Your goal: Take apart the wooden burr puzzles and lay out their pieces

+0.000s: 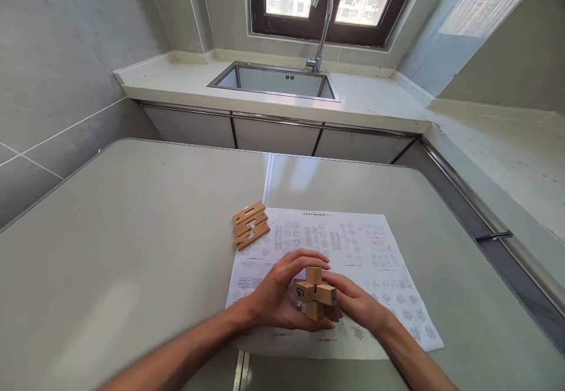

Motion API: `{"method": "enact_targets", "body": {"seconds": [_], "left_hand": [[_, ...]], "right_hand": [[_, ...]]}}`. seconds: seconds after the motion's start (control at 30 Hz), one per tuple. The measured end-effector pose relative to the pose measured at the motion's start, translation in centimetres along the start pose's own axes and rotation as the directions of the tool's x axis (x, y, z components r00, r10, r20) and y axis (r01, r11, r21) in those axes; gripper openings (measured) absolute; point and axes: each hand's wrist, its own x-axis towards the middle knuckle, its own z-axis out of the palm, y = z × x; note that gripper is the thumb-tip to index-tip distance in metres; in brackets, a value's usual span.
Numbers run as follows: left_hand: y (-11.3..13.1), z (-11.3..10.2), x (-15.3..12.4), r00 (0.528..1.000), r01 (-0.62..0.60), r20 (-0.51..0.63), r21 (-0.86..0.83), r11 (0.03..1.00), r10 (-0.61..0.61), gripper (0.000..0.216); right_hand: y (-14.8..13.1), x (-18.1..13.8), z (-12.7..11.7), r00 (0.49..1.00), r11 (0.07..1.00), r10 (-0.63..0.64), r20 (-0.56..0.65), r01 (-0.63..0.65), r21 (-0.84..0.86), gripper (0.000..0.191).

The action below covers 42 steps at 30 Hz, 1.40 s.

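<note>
"What are those hands doing?"

"The left hand [276, 291] curls round the near left of a wooden burr puzzle [309, 292], fingers arched above and thumb stretched below. The right hand [364, 307] closes in from the other side. They hold it between them, but which fingertips pinch it I can't tell; the blocks hide some."

"What does the puzzle look like?"

"Square-ended sticks crossing, one poking up, one down, two outward. There's a black mark on the left one (a 6 or a G, hard to say from where I stand)."

"And under it?"

"A white printed sheet [362, 261], covered in rows of small diagrams. At its far left corner lie three notched wooden sticks [241, 228], side by side and slanted, partly over the edge onto the pale table [132, 232]."

"That table has a line through it."

"Yes, a seam [267, 179], running under the paper. Past the far edge there's the white countertop [154, 88] with its steel sink [265, 78], a curved chrome faucet [327, 23] behind it, and the dark-framed window [282, 24], tall buildings outside."
</note>
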Motion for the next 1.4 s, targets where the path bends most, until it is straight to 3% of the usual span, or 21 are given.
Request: {"method": "enact_targets", "body": {"seconds": [0.23, 0.37, 0.43, 0.77, 1.07, 1.3, 1.4], "left_hand": [[0.3, -0.3, 0.1, 0.999, 0.017, -0.05, 0.061, 0.998, -0.014, 0.075], [0.6, -0.2, 0.2, 0.996, 0.062, -0.07, 0.057, 0.996, -0.058, 0.072], [0.7, -0.2, 0.3, 0.993, 0.089, -0.075, 0.036, 0.995, -0.086, 0.073], [0.9, -0.3, 0.4, 0.987, 0.159, -0.034, -0.019, 0.987, -0.16, 0.073], [0.8, -0.1, 0.4, 0.99, 0.132, -0.06, 0.027, 0.991, -0.13, 0.071], [0.7, -0.3, 0.5, 0.992, 0.111, -0.045, -0.078, 0.991, -0.115, 0.075], [0.7, -0.3, 0.5, 0.993, 0.107, -0.039, -0.107, 0.988, -0.111, 0.076]], "right_hand": [[0.1, -0.4, 0.3, 0.974, 0.94, -0.185, -0.132, 0.136, -0.312, 0.038], [1.0, 0.1, 0.6, 0.864, 0.769, -0.442, -0.242, 0.226, -0.597, 0.02], [1.3, 0.3, 0.8, 0.826, 0.709, -0.504, -0.253, 0.228, -0.667, 0.013], [0.6, 0.5, 1.0, 0.808, 0.635, -0.528, -0.26, 0.174, -0.752, 0.012], [1.1, 0.8, 1.3, 0.713, 0.597, -0.645, -0.274, 0.247, -0.764, 0.014], [0.5, 0.7, 1.4, 0.791, 0.71, -0.531, -0.304, 0.219, -0.67, 0.017], [0.5, 0.7, 1.5, 0.798, 0.73, -0.513, -0.317, 0.211, -0.65, 0.019]]}}
